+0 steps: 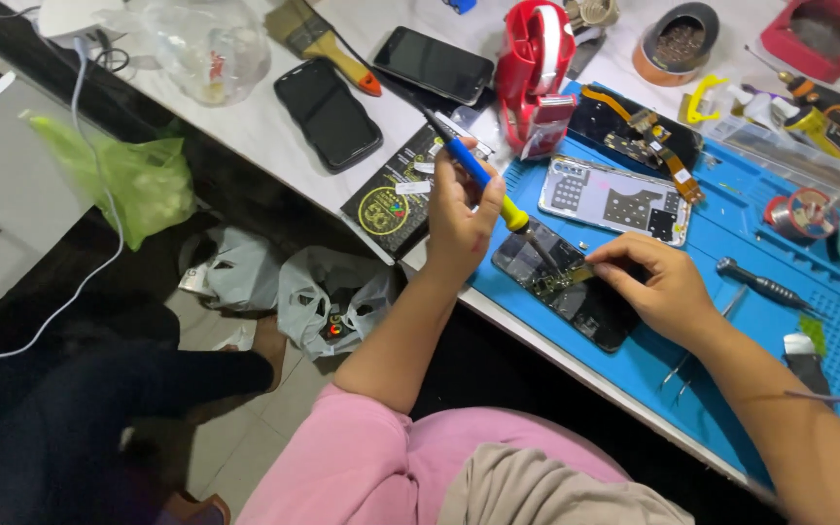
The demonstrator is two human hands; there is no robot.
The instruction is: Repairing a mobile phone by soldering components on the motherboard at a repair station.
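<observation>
My left hand (459, 219) grips a soldering iron (478, 173) with a blue and yellow handle, its tip pointing down at an opened phone (561, 292) lying on the blue work mat (731, 243). My right hand (658, 287) rests on that phone with its fingertips pinched on a small gold-coloured part at the circuit board; what exactly it pinches is too small to tell. The iron's black cord runs up and away to the left across the table.
A silver phone frame (614, 199) and a board with flex cables (644, 131) lie further up the mat. A screwdriver (765, 285), a solder spool (801, 214), a red tape dispenser (534, 68), two black phones (328, 112) (432, 63), a brush (318, 41) and plastic bags on the floor (328, 297) surround the spot.
</observation>
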